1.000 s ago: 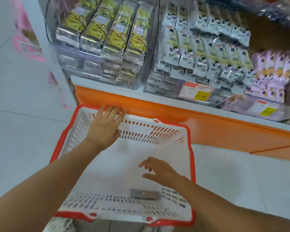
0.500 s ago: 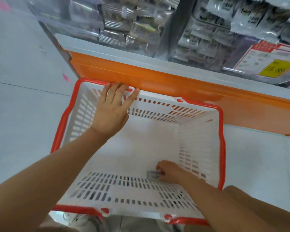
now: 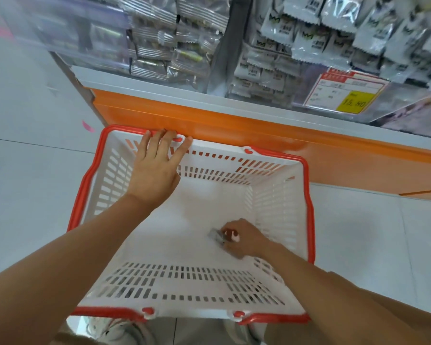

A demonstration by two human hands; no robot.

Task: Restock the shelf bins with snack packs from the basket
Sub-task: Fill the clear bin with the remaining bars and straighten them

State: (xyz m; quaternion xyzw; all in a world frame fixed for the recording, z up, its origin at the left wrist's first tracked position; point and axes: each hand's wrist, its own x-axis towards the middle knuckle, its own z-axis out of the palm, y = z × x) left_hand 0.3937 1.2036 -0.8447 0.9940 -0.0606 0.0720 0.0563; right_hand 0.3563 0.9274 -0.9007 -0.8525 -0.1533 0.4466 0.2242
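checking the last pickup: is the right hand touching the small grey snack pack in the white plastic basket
Touching. The head view shows the right hand gripping one end of the small grey snack pack, fingers curled onto it.

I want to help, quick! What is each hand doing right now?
Left hand: open, fingers straight, resting on the far rim of the basket.
Right hand: closed, pinching a small grey snack pack inside it.
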